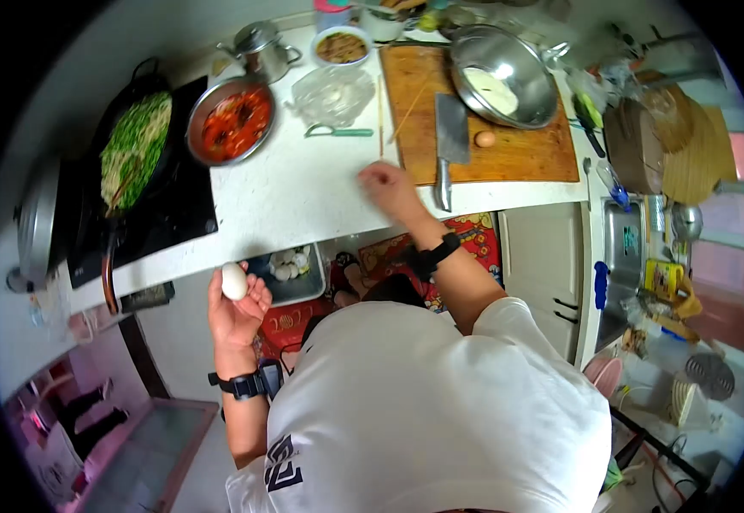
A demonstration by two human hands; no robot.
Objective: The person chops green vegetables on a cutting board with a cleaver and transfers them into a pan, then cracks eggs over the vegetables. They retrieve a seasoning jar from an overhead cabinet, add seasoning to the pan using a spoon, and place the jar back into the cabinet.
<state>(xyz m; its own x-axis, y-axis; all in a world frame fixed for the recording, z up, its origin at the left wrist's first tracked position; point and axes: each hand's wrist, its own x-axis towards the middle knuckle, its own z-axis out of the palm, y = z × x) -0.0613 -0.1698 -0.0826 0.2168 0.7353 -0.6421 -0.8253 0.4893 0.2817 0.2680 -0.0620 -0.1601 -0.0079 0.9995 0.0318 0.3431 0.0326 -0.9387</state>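
Observation:
A white egg (234,281) rests in my left hand (239,309), palm up in front of the counter's edge, with the fingers curled around it. My right hand (386,188) is over the front of the white counter, left of the cleaver's handle; its fingers are bent and blurred, and whether they hold anything is unclear. On the wooden board (508,162) lie a cleaver (452,132) and a brown egg (485,138). A steel bowl (521,81) with pale contents stands at the board's back. Below the counter, an open bin (312,278) holds several eggshells.
At the left, a wok (137,141) of chopped greens sits on the black stove (179,201). Beside it is a bowl of red food (233,120). A green peeler (338,132), plastic bag (333,94) and chopsticks (380,115) lie mid-counter. The sink (624,248) is right.

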